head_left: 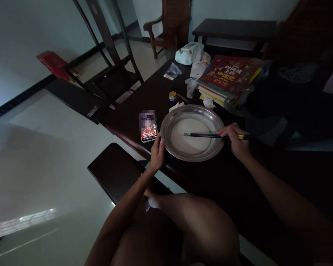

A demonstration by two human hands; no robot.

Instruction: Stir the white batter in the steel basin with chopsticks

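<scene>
Your left hand point(157, 153) grips the steel basin point(172, 142) rim at 8 o'clock; right hand point(235, 139) pinches chopsticks point(202, 135), tips in the batter point(190, 142)

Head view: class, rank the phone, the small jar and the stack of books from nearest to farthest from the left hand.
1. Phone, just beside the left hand.
2. Small jar, beyond the pan's far rim.
3. Stack of books, far right on the table.

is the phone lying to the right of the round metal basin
No, the phone lies left of the round metal basin, beside the left hand gripping its rim.
</scene>
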